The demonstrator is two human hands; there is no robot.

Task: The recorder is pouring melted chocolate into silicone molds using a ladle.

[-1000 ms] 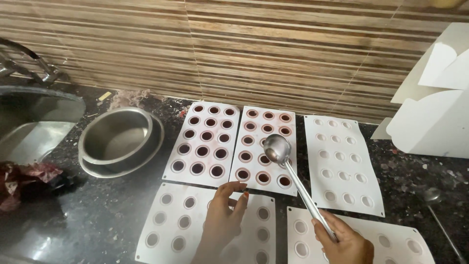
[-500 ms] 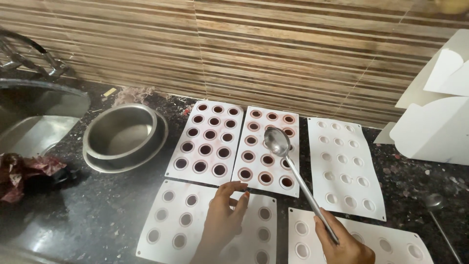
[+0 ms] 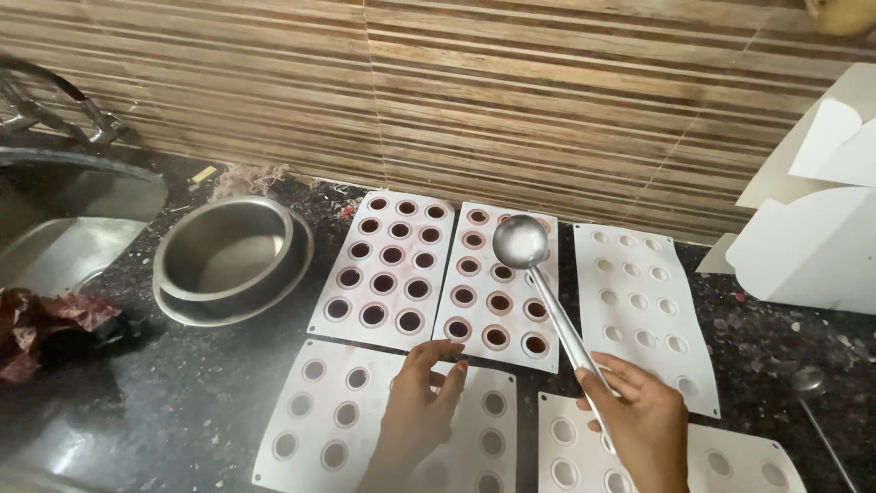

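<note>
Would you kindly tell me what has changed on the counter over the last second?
The long-handled steel ladle, gripped by the right hand, moved slightly away from the person, its bowl now above the far rows of the second filled white mould tray. The left hand stays on the near empty tray; the steel bowl is unmoved.

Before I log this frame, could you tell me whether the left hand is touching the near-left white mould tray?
Touching. The head view shows the left hand lying flat on the near-left mould tray, its fingers reaching the tray's far edge, with no gap visible.
</note>
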